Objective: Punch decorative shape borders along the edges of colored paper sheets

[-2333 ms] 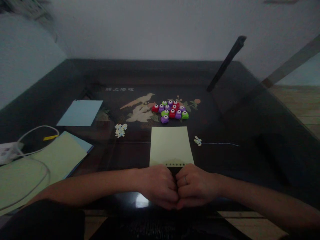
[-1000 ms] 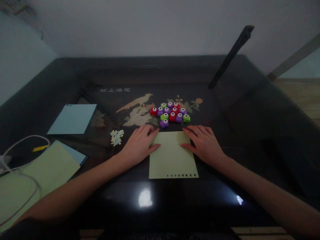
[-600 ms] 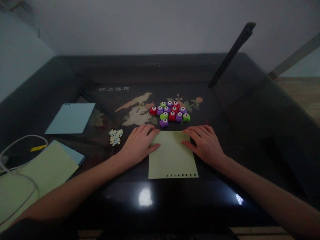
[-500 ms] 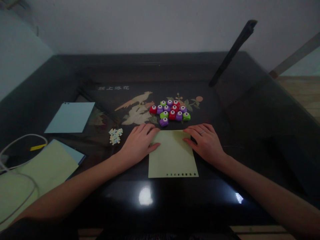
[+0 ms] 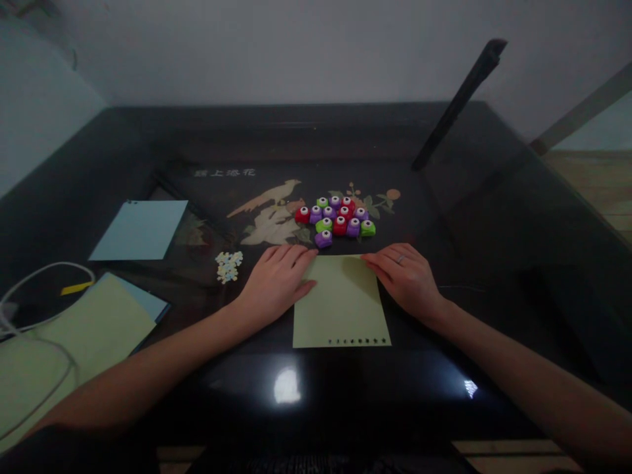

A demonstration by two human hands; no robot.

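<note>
A pale yellow-green sheet of paper (image 5: 340,303) lies in front of me, with a row of small punched holes along its near edge. My left hand (image 5: 276,280) rests flat at the sheet's far left corner, thumb spread onto the paper. At the far right corner, my right hand (image 5: 407,276) has thumb and fingers brought together on the paper's edge; a ring is on one finger. Just beyond the sheet stands a cluster of craft punches (image 5: 340,226) in red, purple and green, each with a white top bearing a dark shape.
A small heap of paper cut-outs (image 5: 229,267) lies left of my left hand. Farther left are a blue sheet (image 5: 143,230), more yellow-green paper (image 5: 99,322) and a white cable (image 5: 47,266). A dark upright bar (image 5: 459,108) rises at the back right of the glossy black table (image 5: 237,388).
My right thumb has drawn in toward the fingers at the sheet's corner. My left hand and the paper have barely moved.
</note>
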